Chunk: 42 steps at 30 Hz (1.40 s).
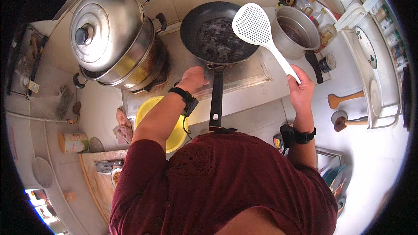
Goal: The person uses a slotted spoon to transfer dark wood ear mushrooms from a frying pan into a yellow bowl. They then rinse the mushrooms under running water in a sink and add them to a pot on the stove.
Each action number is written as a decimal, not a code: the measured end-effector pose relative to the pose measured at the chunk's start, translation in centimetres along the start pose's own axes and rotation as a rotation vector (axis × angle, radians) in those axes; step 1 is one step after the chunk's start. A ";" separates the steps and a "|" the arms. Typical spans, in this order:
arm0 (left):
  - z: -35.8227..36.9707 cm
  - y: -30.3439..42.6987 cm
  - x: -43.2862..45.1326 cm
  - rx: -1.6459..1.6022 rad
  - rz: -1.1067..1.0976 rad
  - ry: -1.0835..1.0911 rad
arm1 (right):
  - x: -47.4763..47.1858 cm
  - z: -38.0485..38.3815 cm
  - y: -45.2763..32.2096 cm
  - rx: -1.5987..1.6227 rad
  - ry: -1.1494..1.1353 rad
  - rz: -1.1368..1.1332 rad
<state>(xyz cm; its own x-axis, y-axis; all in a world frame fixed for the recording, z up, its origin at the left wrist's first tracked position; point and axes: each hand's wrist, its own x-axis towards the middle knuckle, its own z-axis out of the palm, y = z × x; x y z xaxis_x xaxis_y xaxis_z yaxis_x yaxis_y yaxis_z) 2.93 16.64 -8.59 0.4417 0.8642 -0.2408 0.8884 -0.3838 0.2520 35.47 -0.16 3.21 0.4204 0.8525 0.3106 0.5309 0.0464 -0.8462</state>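
Note:
My right hand (301, 86) grips the handle end of a white perforated skimmer (252, 26), raised with its head overlapping the right rim of a black frying pan (196, 36). Dark liquid with pale foam or bubbles lies in the pan. The pan's black handle (217, 98) points toward me. My left hand (195, 77) is just left of that handle, over the stove's front part, apparently touching nothing; its fingers are curled and partly hidden. Below my left forearm, a yellow plastic basin (178, 133) shows in part.
A large lidded steel steamer pot (120, 16) stands at the left. A metal saucepan (281, 44) and bottles (327, 34) are right of the pan. A cleaver (104, 166) lies on a wooden cutting board (89, 178) at lower left. A wall rack (361, 81) holds dishes at the right.

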 end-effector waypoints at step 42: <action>-6.3 -0.4 -5.7 -0.341 0.213 0.149 | 0.5 0.0 0.1 0.058 -0.041 -0.047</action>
<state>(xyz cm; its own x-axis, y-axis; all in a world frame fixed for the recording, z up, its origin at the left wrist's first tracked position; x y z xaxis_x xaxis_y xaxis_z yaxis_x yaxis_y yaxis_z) -0.71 13.96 -1.42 0.5660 0.8242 -0.0182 0.6758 -0.4513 0.5828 35.75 0.25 3.26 0.3650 0.8691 0.3339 0.5051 0.1164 -0.8552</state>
